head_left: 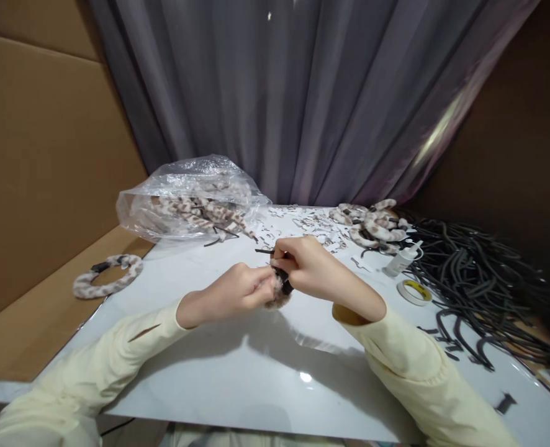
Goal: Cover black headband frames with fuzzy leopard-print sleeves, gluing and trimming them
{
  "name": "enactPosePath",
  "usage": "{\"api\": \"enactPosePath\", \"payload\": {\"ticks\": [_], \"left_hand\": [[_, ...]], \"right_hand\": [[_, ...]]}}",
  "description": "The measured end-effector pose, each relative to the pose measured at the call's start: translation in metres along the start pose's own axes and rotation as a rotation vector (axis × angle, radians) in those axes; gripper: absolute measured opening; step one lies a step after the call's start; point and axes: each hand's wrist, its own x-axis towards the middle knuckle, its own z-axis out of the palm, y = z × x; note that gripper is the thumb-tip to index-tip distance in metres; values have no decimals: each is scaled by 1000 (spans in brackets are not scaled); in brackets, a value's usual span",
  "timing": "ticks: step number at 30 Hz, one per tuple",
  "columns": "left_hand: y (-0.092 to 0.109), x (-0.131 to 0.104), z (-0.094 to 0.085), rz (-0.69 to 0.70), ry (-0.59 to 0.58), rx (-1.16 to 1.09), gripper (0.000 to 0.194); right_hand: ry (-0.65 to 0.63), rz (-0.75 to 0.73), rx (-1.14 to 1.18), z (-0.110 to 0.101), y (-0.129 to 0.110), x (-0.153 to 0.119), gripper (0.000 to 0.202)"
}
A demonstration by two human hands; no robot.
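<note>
Over the middle of the white table, my two hands meet at a small furry brown-and-white spotted piece (279,302). My left hand (238,290) is closed, its fingers pinching the fur. Beside it my right hand (310,268) is closed around a thin black strip (263,251), whose end sticks out to the left. Black material (287,287) also shows under the right fingers, against the fur. My fingers hide most of the held piece, so its full shape cannot be made out.
A clear plastic bag (172,180) of spotted furry strips lies at the back left. A finished-looking furry ring (89,288) rests at the left edge. More rings (377,223), a white bottle (400,261), a tape roll (413,293) and black tubes (470,267) lie right. Scraps (312,220) litter the back.
</note>
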Motion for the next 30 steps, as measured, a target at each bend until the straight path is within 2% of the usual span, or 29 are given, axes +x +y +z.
{"api": "enactPosePath", "payload": {"ticks": [7,13,18,23,27,30], "left_hand": [[-2,-5,8,246,71,446,28],[-1,-8,6,292,103,469,29],[-5,-9,7,411,215,635,25],[-8,-9,9,634,319,885,24],[-7,-7,8,762,435,1056,14],[-7,-4,7,786,488,1061,7]], "right_hand": [[-153,22,-13,-3,-5,0,16],[-137,2,20,-4,-6,-4,14],[-154,-13,102,-11,-6,-6,13],[-317,45,258,-18,-1,-4,11],[-385,92,259,-20,2,-1,12],[-385,77,224,-23,3,0,12]]}}
